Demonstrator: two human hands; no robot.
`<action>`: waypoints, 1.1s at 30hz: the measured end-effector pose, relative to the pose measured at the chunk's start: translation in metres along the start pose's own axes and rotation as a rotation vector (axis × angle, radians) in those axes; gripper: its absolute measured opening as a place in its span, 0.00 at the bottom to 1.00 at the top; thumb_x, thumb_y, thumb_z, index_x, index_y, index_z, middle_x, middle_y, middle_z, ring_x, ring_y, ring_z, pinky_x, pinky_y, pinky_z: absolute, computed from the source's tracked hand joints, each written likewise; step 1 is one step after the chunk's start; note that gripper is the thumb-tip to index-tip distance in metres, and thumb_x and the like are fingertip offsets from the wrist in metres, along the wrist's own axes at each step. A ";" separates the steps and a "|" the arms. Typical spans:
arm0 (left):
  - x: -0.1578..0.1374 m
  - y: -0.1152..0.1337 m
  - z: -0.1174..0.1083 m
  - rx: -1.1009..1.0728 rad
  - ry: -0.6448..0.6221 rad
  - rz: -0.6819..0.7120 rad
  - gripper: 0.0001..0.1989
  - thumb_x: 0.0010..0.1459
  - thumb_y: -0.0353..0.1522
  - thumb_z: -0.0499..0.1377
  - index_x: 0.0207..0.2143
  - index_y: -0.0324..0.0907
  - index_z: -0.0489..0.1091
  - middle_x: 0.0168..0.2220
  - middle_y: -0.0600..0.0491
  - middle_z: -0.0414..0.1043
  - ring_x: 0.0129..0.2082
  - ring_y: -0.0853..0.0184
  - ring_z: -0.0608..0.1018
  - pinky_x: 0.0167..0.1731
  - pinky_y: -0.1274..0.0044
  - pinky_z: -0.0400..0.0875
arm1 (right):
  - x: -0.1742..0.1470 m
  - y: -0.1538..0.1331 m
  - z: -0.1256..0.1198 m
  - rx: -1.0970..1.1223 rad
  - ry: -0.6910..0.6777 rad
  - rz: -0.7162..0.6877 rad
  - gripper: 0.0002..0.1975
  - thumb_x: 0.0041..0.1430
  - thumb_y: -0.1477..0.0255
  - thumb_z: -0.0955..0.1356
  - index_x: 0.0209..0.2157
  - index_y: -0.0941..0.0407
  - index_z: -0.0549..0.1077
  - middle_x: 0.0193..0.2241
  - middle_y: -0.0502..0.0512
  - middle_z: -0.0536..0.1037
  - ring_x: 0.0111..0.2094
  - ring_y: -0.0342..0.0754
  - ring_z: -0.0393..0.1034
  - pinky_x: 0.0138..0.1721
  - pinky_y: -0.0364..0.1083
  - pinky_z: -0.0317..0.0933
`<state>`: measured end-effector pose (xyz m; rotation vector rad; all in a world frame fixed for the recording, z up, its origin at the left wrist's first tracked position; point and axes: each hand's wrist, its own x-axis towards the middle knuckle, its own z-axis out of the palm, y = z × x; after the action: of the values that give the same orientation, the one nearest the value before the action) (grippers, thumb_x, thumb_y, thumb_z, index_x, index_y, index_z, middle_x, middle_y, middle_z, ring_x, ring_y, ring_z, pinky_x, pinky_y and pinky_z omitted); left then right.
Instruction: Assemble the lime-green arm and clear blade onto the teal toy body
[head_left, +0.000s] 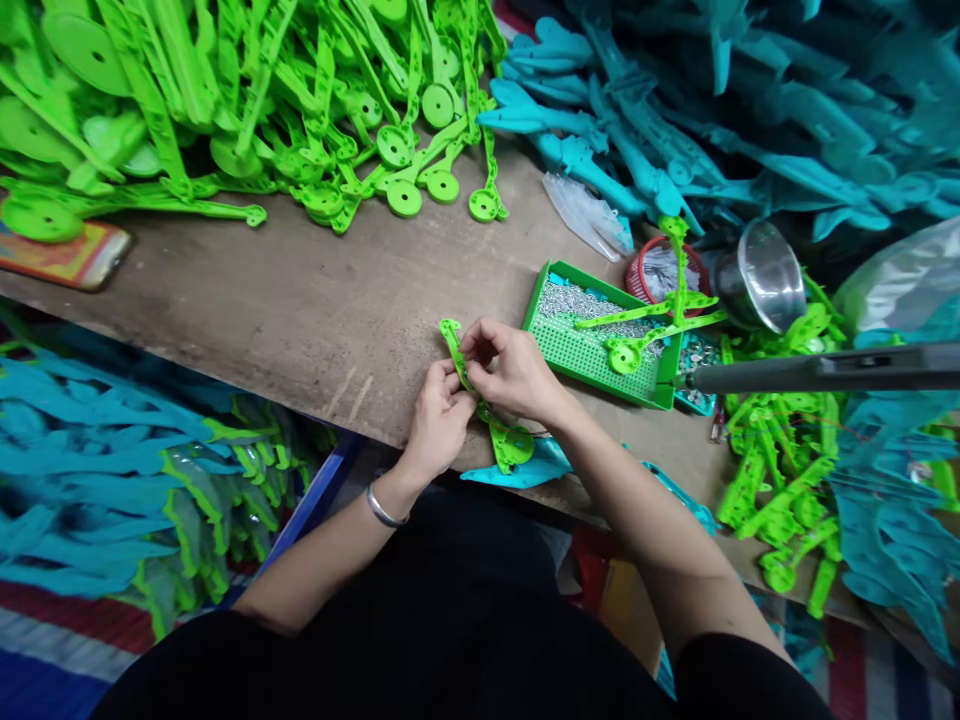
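A long bright green plastic part (511, 446) with a round disc at its near end lies across the table's front edge. My left hand (441, 422) is closed on its middle from the left side. From the right, my right hand (510, 372) bends over the same part with thumb and fingers pinched together; whatever is between those fingertips is hidden. Under the disc end lies a blue plastic part (544, 465). Just right of my right hand stands a green perforated tray (577, 360) holding many small metal pieces, with green plastic parts (626, 352) resting across it.
Green parts (300, 100) are heaped at the back left, blue parts (675, 130) at the back right. A red basket (651, 262), a metal bowl (766, 275) and a dark bar (825, 368) stand right. A phone-like object (64, 255) lies left.
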<state>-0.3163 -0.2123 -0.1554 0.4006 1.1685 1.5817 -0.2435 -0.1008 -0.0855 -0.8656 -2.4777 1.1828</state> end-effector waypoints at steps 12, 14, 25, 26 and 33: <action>0.000 -0.002 -0.001 0.010 0.005 0.004 0.19 0.53 0.25 0.61 0.48 0.43 0.64 0.46 0.50 0.78 0.38 0.69 0.79 0.36 0.79 0.71 | -0.007 -0.005 0.000 -0.175 0.015 -0.009 0.10 0.52 0.81 0.64 0.37 0.56 0.67 0.31 0.53 0.77 0.31 0.44 0.72 0.36 0.44 0.63; 0.000 -0.002 -0.001 0.003 0.013 -0.002 0.20 0.53 0.25 0.61 0.48 0.44 0.64 0.45 0.50 0.78 0.37 0.69 0.79 0.36 0.78 0.71 | -0.009 -0.004 0.001 -0.201 0.018 -0.031 0.11 0.53 0.82 0.64 0.38 0.57 0.67 0.32 0.54 0.78 0.32 0.45 0.73 0.36 0.44 0.64; -0.001 0.002 0.001 0.049 0.019 -0.022 0.19 0.52 0.26 0.59 0.47 0.42 0.62 0.42 0.51 0.78 0.32 0.72 0.76 0.29 0.80 0.66 | -0.009 -0.002 0.000 -0.326 -0.044 -0.036 0.07 0.60 0.80 0.64 0.40 0.58 0.69 0.34 0.55 0.81 0.34 0.46 0.77 0.36 0.43 0.64; -0.001 0.002 0.001 0.048 0.016 -0.024 0.19 0.52 0.26 0.59 0.47 0.42 0.62 0.41 0.52 0.78 0.32 0.71 0.76 0.30 0.80 0.66 | -0.009 -0.002 0.000 -0.338 -0.049 -0.047 0.07 0.60 0.80 0.64 0.40 0.58 0.70 0.34 0.55 0.82 0.34 0.46 0.77 0.35 0.43 0.64; -0.002 0.001 -0.001 0.065 0.015 -0.011 0.18 0.53 0.26 0.59 0.47 0.43 0.62 0.40 0.53 0.78 0.33 0.71 0.77 0.31 0.79 0.68 | -0.010 0.003 0.000 -0.407 -0.023 -0.099 0.06 0.64 0.75 0.63 0.40 0.58 0.72 0.31 0.54 0.81 0.31 0.45 0.75 0.32 0.43 0.62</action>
<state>-0.3168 -0.2141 -0.1540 0.4254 1.2343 1.5427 -0.2344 -0.1052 -0.0877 -0.8125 -2.7935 0.6683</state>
